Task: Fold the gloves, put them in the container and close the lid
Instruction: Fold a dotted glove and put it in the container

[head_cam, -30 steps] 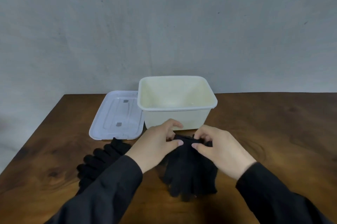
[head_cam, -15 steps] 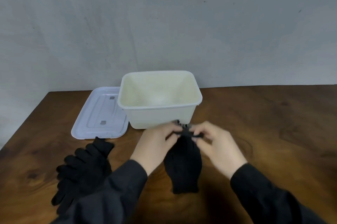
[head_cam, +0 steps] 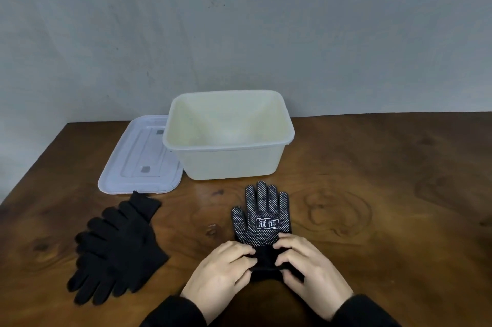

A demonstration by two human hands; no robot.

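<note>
A: How far along is it?

B: Barely begun. The left hand point(head_cam: 225, 270) and right hand point(head_cam: 310, 272) pinch the cuff of a black dotted knit glove point(head_cam: 262, 216) lying flat before the empty cream plastic container point(head_cam: 229, 164); nothing folded, the white lid point(head_cam: 138, 159) off.

A: Any writing?

B: A white boxed two-character mark on the palm, apparently "冠恒".

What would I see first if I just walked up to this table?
A black glove with white dots lies flat in the middle of the wooden table, with the left hand and right hand pinching its cuff. Behind it stands an open cream container, its lid lying flat on its left.
</note>
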